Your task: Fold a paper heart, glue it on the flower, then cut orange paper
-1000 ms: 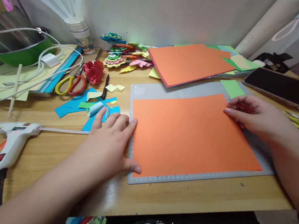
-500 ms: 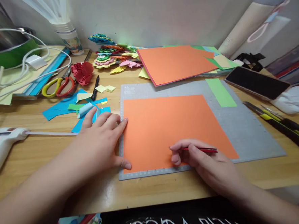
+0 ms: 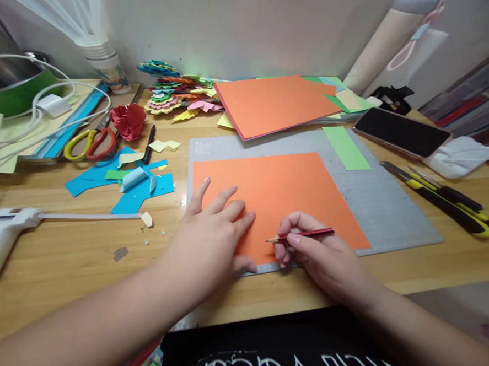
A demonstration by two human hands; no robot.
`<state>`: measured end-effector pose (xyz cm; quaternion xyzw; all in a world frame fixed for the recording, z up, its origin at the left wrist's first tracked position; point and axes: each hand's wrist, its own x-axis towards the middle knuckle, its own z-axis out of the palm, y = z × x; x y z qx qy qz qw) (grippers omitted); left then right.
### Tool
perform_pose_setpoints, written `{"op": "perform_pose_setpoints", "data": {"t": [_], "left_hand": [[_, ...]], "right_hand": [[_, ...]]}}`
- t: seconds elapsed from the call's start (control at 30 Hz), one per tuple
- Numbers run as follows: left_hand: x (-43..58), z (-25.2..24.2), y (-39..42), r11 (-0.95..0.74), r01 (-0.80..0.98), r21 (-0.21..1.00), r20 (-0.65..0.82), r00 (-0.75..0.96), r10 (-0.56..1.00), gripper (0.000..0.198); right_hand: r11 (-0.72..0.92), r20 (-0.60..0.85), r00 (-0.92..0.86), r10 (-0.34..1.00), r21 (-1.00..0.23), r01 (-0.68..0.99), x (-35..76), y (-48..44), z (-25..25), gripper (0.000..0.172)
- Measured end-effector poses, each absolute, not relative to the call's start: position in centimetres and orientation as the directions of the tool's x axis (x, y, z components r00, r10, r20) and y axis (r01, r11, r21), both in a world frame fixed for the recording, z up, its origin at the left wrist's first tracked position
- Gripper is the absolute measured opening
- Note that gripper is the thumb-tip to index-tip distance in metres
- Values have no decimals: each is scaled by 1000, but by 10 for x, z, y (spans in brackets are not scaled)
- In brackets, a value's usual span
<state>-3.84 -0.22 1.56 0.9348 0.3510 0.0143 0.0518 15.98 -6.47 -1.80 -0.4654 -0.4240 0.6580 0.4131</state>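
An orange paper sheet (image 3: 286,191) lies on a grey cutting mat (image 3: 378,202) on the wooden desk. My left hand (image 3: 212,232) lies flat on the sheet's near left part, fingers spread and open. My right hand (image 3: 315,253) is closed round a red pencil (image 3: 309,234). The pencil's tip points left and touches the sheet close to my left fingertips, near the front edge.
A white glue gun (image 3: 3,233) sits at the left. Blue paper scraps (image 3: 116,182), scissors (image 3: 87,144), a red paper flower (image 3: 128,121) and folded paper flowers (image 3: 173,93) lie behind. More orange sheets (image 3: 273,104), a green strip (image 3: 345,148), a phone (image 3: 401,132) and yellow-black knives (image 3: 444,201) are to the right.
My left hand has moved from the sheet's left edge onto the sheet. My right hand came from the sheet's right edge to its front with the pencil, then shifted slightly left.
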Motion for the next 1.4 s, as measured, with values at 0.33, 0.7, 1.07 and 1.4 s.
{"op": "perform_pose_setpoints", "data": {"t": [0.33,0.7,1.07,1.4], "left_hand": [[-46,6,1,-721,673,166,61,723,688,59],[-45,5,4,-718,670,191,25,727,686,57],[-46,6,2,-714,674,188,19,724,689,57],[-48,3,2,-724,664,188,42,731,681,56]], "right_hand": [[154,44,-251,967,-886,437,158,-83,-22,13],[241,90,-292,952,-809,537,157,-80,-23,18],[258,87,-320,943,-800,542,156,-78,-22,19],[259,88,-321,943,-802,539,157,-80,-22,20]]}}
